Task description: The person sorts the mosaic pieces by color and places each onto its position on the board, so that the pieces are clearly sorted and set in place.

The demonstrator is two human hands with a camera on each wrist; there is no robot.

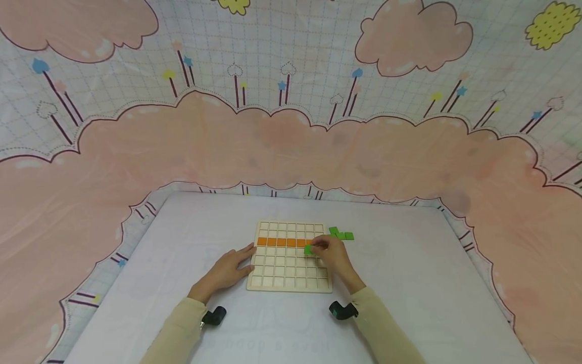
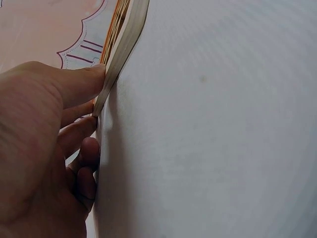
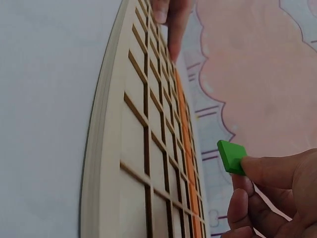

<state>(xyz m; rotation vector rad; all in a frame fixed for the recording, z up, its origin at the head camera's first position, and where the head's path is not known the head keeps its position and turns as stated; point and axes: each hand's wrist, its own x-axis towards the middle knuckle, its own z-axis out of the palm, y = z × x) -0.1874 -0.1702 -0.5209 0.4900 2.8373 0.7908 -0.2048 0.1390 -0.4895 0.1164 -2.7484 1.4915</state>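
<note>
A square wooden grid board (image 1: 289, 289) lies on the table. A row of orange tiles (image 1: 282, 242) fills cells across its upper part; my right hand partly hides the row's right end. At the board's left edge, my left hand (image 1: 226, 268) touches the rim with thumb and fingertips spread apart, also seen by the left wrist camera on the board edge (image 2: 130, 37). Between thumb and finger, my right hand (image 1: 335, 257) pinches a green square tile (image 3: 232, 157). That tile is tilted and held above the grid, just below the orange row's right end in the head view.
Several loose green tiles (image 1: 349, 236) lie on the table beside the board's upper right corner. A white cloth (image 1: 391, 242) covers the table. Behind it hangs a patterned curtain (image 1: 254, 146) with pink clouds. Black wrist cameras sit near both cuffs.
</note>
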